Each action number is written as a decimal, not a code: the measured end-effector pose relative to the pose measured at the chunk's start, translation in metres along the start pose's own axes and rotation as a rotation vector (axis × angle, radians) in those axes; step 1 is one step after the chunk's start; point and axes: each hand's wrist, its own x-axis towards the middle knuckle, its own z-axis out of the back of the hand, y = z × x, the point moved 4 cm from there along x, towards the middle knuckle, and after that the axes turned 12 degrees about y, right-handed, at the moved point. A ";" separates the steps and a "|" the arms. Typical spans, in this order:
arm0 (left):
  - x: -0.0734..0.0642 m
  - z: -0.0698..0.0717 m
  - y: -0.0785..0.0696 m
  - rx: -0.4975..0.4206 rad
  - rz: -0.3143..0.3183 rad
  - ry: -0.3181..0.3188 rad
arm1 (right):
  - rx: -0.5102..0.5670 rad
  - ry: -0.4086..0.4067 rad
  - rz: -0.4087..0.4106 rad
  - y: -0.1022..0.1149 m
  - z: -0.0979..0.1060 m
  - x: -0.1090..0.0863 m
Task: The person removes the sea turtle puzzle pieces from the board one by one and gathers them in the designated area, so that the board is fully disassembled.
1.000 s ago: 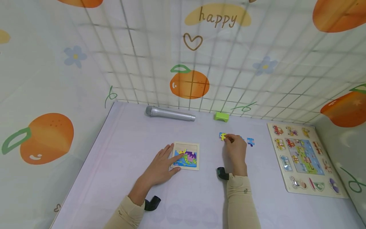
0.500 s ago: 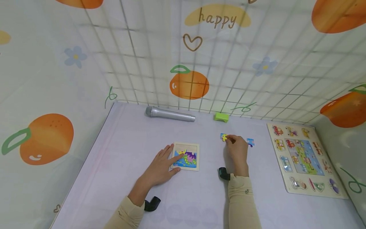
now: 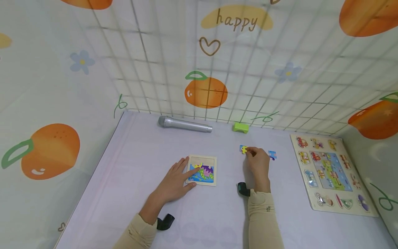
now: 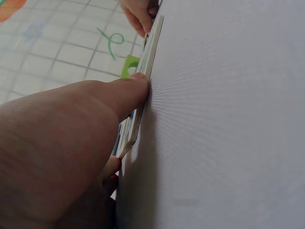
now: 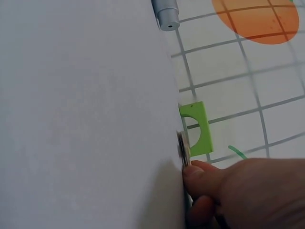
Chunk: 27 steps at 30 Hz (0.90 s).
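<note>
My left hand [image 3: 172, 180] lies spread over the left side of a small square puzzle board [image 3: 202, 185] in the head view. Its index finger rests across the picture, part filled with blue, purple and green pieces, and bare wood shows along the top. In the left wrist view the thumb [image 4: 131, 90] presses against the board's edge. To the right, my right hand [image 3: 258, 169] pinches a blue and yellow puzzle piece [image 3: 242, 149] between thumb and fingertips, low over the table. Just beyond that hand lies another blue puzzle piece [image 3: 272, 154], its left part hidden.
A silver microphone [image 3: 186, 123] and a green arch block [image 3: 240, 127] lie along the back by the patterned curtain. At the right is a large wooden peg puzzle [image 3: 329, 173] with vehicle pictures. Black wrist cameras stick out from both sleeves.
My right hand has shifted slightly right with the blue and yellow puzzle piece, then stayed nearly still. The left hand and the puzzle board have not moved.
</note>
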 end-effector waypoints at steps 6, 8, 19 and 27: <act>-0.001 0.000 -0.001 -0.002 -0.004 0.003 | 0.001 -0.037 0.026 -0.002 0.001 -0.001; -0.001 0.000 -0.001 -0.004 -0.006 0.000 | 0.005 -0.046 0.029 -0.002 0.001 -0.002; -0.001 0.001 -0.002 -0.001 0.003 -0.001 | 0.002 -0.059 0.076 0.009 -0.003 -0.009; -0.002 0.004 -0.004 -0.012 0.012 0.012 | -0.037 -0.023 0.173 0.029 -0.020 -0.019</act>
